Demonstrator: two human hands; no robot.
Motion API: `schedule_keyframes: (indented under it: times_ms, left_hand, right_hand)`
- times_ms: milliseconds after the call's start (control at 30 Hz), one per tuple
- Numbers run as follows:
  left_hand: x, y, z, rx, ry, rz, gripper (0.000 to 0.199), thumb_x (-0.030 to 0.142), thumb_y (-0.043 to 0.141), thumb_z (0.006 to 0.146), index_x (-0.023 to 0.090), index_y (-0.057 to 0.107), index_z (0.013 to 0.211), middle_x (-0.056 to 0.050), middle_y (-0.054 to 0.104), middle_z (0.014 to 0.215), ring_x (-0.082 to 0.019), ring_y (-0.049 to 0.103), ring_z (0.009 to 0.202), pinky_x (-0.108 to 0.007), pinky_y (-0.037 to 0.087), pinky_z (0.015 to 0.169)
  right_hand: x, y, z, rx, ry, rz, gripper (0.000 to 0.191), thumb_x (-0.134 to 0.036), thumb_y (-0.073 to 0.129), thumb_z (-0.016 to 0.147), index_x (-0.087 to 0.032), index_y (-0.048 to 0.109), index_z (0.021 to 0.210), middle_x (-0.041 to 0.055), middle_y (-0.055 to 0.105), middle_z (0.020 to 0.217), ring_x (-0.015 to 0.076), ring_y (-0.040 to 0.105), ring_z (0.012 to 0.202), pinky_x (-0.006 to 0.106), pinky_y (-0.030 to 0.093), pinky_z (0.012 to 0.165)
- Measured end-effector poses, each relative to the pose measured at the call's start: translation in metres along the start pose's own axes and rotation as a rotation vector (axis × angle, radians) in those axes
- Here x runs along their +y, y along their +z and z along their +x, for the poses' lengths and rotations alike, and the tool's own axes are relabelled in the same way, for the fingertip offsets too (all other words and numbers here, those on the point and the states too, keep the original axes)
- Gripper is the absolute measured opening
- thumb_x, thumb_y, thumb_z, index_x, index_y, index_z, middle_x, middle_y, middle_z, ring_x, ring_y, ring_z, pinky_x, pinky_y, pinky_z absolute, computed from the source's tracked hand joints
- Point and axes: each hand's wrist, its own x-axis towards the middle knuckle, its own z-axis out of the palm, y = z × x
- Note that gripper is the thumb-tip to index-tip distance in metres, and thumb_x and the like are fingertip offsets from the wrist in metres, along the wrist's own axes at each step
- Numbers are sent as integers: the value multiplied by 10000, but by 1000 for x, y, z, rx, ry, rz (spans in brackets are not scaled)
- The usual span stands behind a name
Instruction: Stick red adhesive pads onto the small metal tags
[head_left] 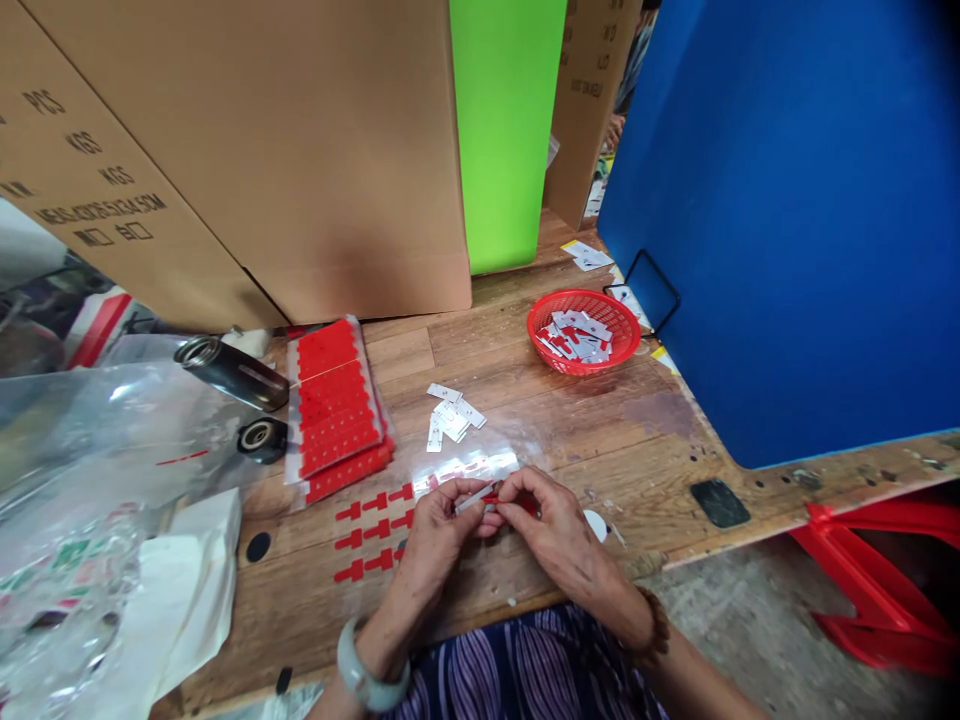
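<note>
Between the fingertips of my left hand (435, 530) is a small whitish strip (474, 498). My right hand (559, 530) pinches at its right end, where a bit of red shows; fingers partly hide both pieces. Beneath my hands lies a clear sheet with rows of red T-shaped stickers (375, 533). Just beyond it, several small white cards (452, 415) are heaped loosely on the wooden table (495, 350). A red plastic basket (577, 368) farther right holds more white cards with red pieces among them.
Left of the cards are stacked red sheets (337, 400), a dark flask (232, 374) on its side and its cap (262, 438). Plastic bags (67, 590) cover the left side. Cardboard (300, 150), a green panel (506, 130) and a blue panel (795, 240) stand behind. A red stool (870, 580) is at right.
</note>
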Motion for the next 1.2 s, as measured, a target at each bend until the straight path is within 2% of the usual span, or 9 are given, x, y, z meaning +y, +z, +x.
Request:
schedule_keyframes:
  times_ms: [100, 267, 467, 967, 1200]
  left_hand:
    - [0, -1, -1, -11, -16, 11, 363, 278, 790, 647, 98, 646, 928, -77, 721, 760, -155, 686, 653, -245, 533, 672]
    - [0, -1, -1, -8, -58, -6, 451, 306, 818, 608, 87, 632, 955, -89, 725, 739, -169, 695, 656, -247, 537, 664]
    - [0, -3, -2, -16, -90, -42, 507, 307, 842, 571, 71, 632, 967, -107, 730, 741, -170, 700, 648, -227, 540, 643]
    - [-3, -3, -2, 24, -101, -55, 458, 275, 838, 586, 83, 638, 950, -88, 729, 711, -164, 697, 630, -232, 548, 645]
    - [-3, -2, -3, 39, -88, -78, 435, 273, 830, 601, 91, 644, 949, -85, 732, 723, -152, 693, 615, -219, 541, 632]
  right_hand:
    - [-3, -3, 1, 22, -27, -18, 103, -131, 505, 784, -194, 533, 708, 7, 552, 796, 165, 528, 779, 276, 388, 711]
    - [1, -5, 4, -28, 7, 20, 102, -137, 487, 808, -204, 531, 745, -25, 550, 718, 144, 508, 680, 257, 379, 645]
    - [6, -1, 8, 1, -11, -14, 112, -133, 490, 817, -201, 531, 739, -24, 546, 708, 138, 509, 665, 249, 384, 631]
    - [18, 8, 9, 23, -75, -153, 117, -110, 484, 833, -207, 524, 783, -2, 583, 783, 155, 543, 747, 273, 408, 706]
    - [11, 7, 6, 59, -134, -334, 92, -127, 498, 845, -205, 530, 808, 27, 569, 853, 187, 528, 808, 330, 397, 764]
